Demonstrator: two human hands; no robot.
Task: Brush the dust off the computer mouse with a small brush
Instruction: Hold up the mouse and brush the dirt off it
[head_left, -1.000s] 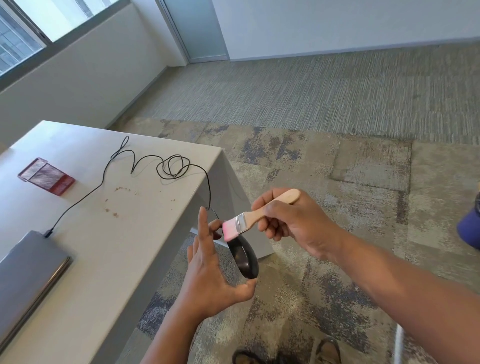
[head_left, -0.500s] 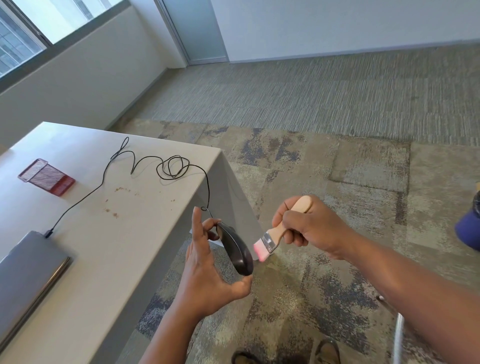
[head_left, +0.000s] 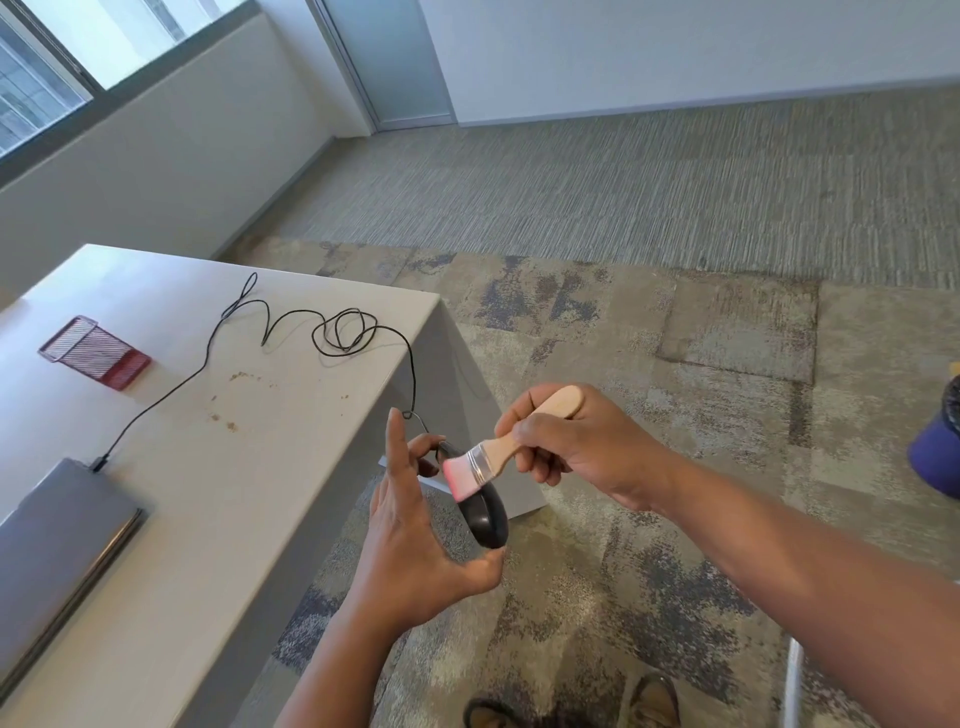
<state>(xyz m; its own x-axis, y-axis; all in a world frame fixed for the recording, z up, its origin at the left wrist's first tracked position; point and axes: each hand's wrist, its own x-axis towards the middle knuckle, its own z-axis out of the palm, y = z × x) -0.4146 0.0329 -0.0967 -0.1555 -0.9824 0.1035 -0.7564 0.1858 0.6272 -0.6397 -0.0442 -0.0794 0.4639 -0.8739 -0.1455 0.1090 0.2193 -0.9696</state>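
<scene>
A black computer mouse (head_left: 485, 514) is held in the air just past the corner of a pale grey table (head_left: 218, 467), above patterned carpet. The left hand (head_left: 410, 540) pinches it end to end, thumb under the lower end and a curled finger at the top, the other fingers spread upward. The right hand (head_left: 566, 447) is closed around the wooden handle of a small brush (head_left: 498, 452), whose pink bristles press on the upper part of the mouse.

Half a second ago the bristles were off to the right of the mouse's lower end; they have now moved up and onto the mouse, and the right hand sits higher. The left hand's pinch is unchanged.

The mouse's black cable (head_left: 322, 332) rises from its top over the table edge, loops across the surface and runs to a closed grey laptop (head_left: 57, 535) at the near left. A red mesh tray (head_left: 96, 353) lies further back. Brown crumbs (head_left: 234, 405) speckle the table between cable and laptop. A blue object (head_left: 940, 447) sits at the right edge, cut off. Shoes (head_left: 654, 701) show at the bottom.
</scene>
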